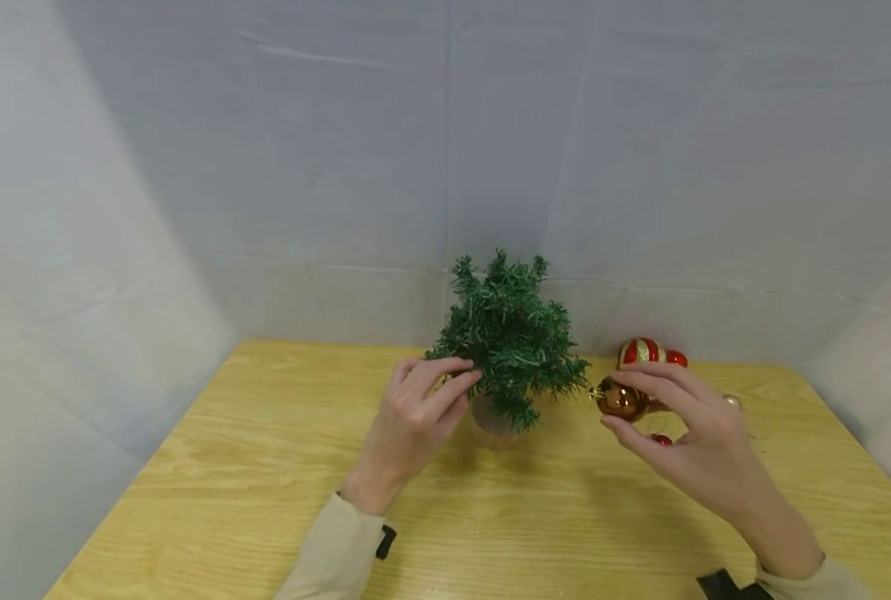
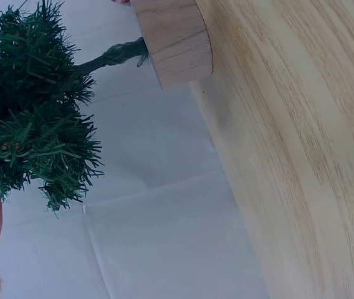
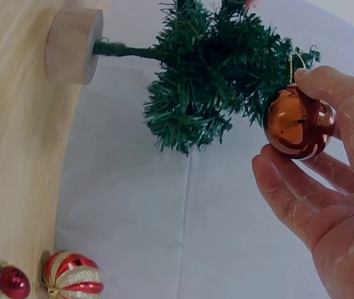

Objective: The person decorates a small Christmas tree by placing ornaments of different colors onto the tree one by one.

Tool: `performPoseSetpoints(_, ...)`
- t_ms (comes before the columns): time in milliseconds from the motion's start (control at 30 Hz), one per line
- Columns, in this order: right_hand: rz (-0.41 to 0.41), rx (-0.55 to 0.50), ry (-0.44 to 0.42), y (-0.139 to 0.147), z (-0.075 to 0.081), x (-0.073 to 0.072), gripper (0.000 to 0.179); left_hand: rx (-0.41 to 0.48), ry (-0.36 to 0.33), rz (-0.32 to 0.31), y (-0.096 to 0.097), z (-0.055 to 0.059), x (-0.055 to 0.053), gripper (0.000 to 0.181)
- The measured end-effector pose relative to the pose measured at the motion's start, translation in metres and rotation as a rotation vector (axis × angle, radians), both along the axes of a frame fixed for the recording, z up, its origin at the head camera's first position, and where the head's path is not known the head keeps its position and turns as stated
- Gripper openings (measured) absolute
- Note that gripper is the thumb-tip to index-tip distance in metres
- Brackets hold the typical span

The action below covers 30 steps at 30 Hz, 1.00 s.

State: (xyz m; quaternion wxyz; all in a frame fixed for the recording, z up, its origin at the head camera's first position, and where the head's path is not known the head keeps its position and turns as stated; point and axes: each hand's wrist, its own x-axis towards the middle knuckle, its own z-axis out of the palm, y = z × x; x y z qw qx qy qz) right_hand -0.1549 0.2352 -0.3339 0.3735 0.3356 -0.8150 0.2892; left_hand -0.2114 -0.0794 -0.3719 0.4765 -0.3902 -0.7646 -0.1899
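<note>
Your left hand touches the tree, left side; cannot tell whether fingers grip. Right of the tree, your right hand pinches a copper bauble.

Head frame: tree at centre, on tabletop | left hand at tree's lower left | held bauble right of tree, in right hand | rear bauble beyond right hand, near table's back | sheet behind table, across upper frame
</note>
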Motion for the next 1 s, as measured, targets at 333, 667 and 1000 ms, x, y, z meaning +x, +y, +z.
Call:
performPoseSetpoints(333, 0.033, -0.005, -0.053, -0.011, 0.007, -0.001, 0.049, 0.045, -0.022, -0.03, 0.002, 0.0, -0.001, 0.024)
performPoseSetpoints(667, 0.044, 0.005, -0.015, -0.021, 0.01, -0.002, 0.05, 0.106, 0.0, -0.077, 0.01, 0.005, 0.004, 0.02)
performPoseSetpoints(1000, 0.045, 0.028, -0.026, -0.027, 0.01, -0.002, 0.049, 0.046, 0.035, -0.137, 0.028, 0.019, 0.016, 0.023)
